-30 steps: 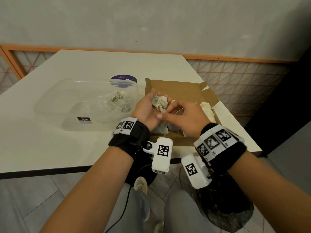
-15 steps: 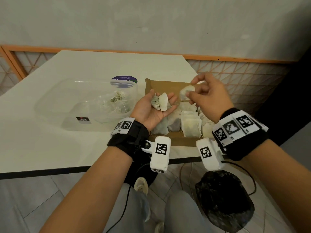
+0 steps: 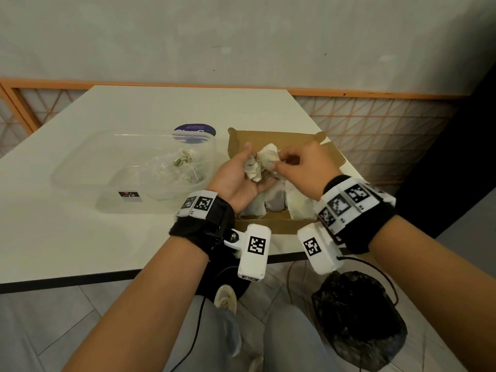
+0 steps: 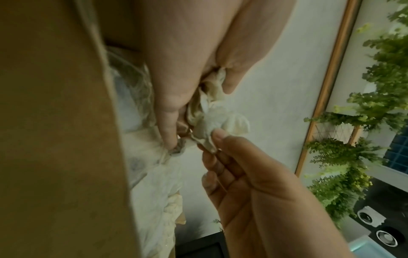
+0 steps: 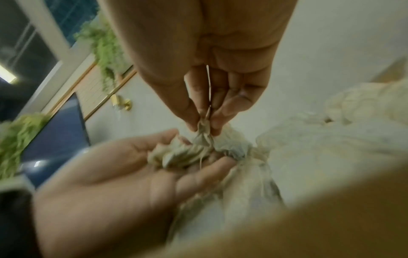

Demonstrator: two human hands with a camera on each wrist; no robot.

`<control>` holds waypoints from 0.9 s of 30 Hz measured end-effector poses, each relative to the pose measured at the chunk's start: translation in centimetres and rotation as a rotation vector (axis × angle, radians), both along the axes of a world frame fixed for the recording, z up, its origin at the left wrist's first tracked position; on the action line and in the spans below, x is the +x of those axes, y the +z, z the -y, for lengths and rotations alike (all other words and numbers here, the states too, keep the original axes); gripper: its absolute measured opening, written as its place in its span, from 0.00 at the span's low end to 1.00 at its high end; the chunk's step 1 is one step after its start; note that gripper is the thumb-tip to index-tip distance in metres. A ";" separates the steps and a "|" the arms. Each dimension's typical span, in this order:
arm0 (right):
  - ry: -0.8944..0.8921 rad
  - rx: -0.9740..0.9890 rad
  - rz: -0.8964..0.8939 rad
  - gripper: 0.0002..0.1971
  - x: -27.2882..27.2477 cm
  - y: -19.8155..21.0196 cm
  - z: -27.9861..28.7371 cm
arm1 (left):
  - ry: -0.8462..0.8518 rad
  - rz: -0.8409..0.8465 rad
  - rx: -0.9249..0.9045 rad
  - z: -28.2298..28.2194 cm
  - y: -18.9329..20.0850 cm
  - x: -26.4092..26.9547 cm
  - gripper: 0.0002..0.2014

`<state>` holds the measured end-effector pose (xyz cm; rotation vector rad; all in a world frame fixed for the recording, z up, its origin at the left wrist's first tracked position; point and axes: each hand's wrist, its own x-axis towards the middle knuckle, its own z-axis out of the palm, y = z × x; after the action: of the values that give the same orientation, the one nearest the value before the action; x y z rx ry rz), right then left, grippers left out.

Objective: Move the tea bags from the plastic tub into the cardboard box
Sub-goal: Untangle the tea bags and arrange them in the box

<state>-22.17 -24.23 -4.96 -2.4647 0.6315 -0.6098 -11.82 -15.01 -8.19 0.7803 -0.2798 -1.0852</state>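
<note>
My left hand point(image 3: 259, 164) hovers palm up over the open cardboard box point(image 3: 281, 136), fingers curled round a crumpled clump of tea bags point(image 3: 253, 171). My right hand point(image 3: 276, 165) has come in from the right and pinches one pale tea bag point(image 3: 268, 155) of that clump between thumb and fingertips. The right wrist view shows the pinch point(image 5: 205, 125) with a string running up between the fingers. Several flat tea bags point(image 3: 298, 206) stand inside the box under both hands. To the left, the clear plastic tub point(image 3: 88, 170) holds a few more tea bags point(image 3: 188, 162).
The white table point(image 3: 67, 237) has its front edge close to me. A purple round label point(image 3: 194, 128) lies behind the tub. A black bag point(image 3: 357, 320) and a cable lie on the floor below. An orange lattice railing point(image 3: 375, 124) runs behind the table.
My right hand, raised at the back right with a tea bag half a second ago, has come back down to the left palm and pinches a bag there. The left hand has hardly moved.
</note>
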 end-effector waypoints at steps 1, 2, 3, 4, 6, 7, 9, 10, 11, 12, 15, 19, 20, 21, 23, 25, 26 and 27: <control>0.007 0.055 -0.003 0.06 -0.3 0.4 0.3 | 0.019 0.020 -0.001 0.0 0.0 0.1 0.18; 0.014 0.105 -0.015 0.06 -0.6 0.7 0.7 | 0.035 0.050 -0.001 0.0 -0.1 0.1 0.17; 0.023 0.139 -0.029 0.06 -0.8 1.2 1.1 | 0.041 0.090 -0.001 0.1 -0.1 0.2 0.15; 0.032 0.155 -0.048 0.06 -1.1 1.6 1.4 | 0.037 0.140 0.006 0.3 -0.3 0.2 0.13; 0.049 0.166 -0.090 0.08 -1.5 2.5 1.9 | 0.022 0.219 0.017 0.5 -0.5 0.0 0.07; 0.061 0.167 -0.115 0.08 -1.6 2.9 2.1 | 0.019 0.239 0.026 0.5 -0.5 -0.1 0.06; 0.095 0.163 -0.174 0.10 -2.0 3.4 2.4 | 0.006 0.281 0.042 0.6 -0.7 -0.3 0.10; 0.103 0.168 -0.191 0.11 -2.3 3.7 2.6 | -0.010 0.301 0.045 0.6 -0.6 -0.4 0.09; 0.099 0.178 -0.190 0.10 -2.6 3.8 2.8 | -0.022 0.313 0.046 0.6 -0.5 -0.5 0.09; 0.086 0.187 -0.174 0.09 -2.9 3.9 3.0 | -0.021 0.311 0.045 0.6 -0.5 -0.5 0.09; 0.029 0.170 -0.088 0.05 -4.6 4.3 4.0 | 0.021 0.241 0.041 0.7 -0.3 -0.5 0.09; 0.040 0.027 -0.169 0.12 -7.0 4.1 5.0 | 0.058 0.165 0.026 0.6 -0.2 -0.4 0.09; 0.061 0.002 -0.209 0.17 -7.5 4.1 4.9 | 0.061 0.157 0.025 0.6 -0.2 -0.3 0.09; 0.086 -0.001 -0.250 0.22 -7.9 4.1 4.8 | 0.062 0.153 0.024 0.6 -0.2 -0.3 0.09; 0.135 0.024 -0.342 0.26 -8.6 4.5 4.5 | 0.064 0.154 0.023 0.7 -0.2 -0.4 0.09; 0.178 0.026 -0.468 0.21 -9.1 4.9 4.4 | 0.066 0.162 0.022 0.8 -0.3 -0.4 0.09; 0.194 0.023 -0.526 0.18 -9.2 5.0 4.4 | 0.066 0.163 0.021 0.8 -0.4 -0.4 0.09; 0.206 0.016 -0.572 0.15 -9.1 4.8 4.6 | 0.066 0.162 0.019 0.8 -0.4 -0.3 0.09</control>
<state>-31.26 -28.79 -0.13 -2.6472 0.5699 0.1936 -12.16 -15.81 -8.57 0.8905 -0.3785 -0.9651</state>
